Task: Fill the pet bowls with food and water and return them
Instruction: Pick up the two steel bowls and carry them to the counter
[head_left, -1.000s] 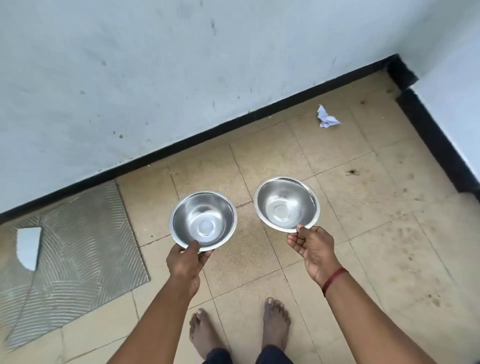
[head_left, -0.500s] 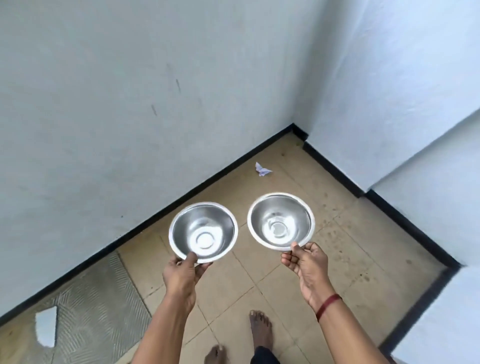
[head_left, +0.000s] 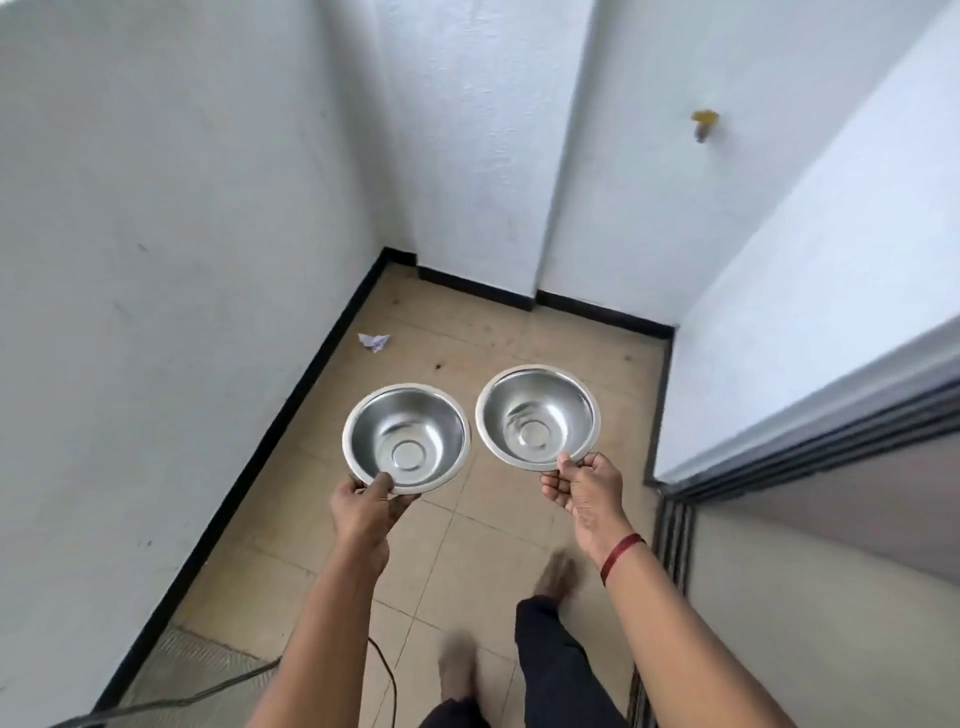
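- Left hand pinched the left bowl's near rim; right hand pinched the right bowl.
- Both bowls sat side by side, held above the tiled floor.
- Crumpled paper lay by the left wall; a yellow tap stuck out ahead.

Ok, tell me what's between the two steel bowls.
Nothing: in the head view the left bowl and right bowl are held apart, and only bare floor tile shows through the gap.
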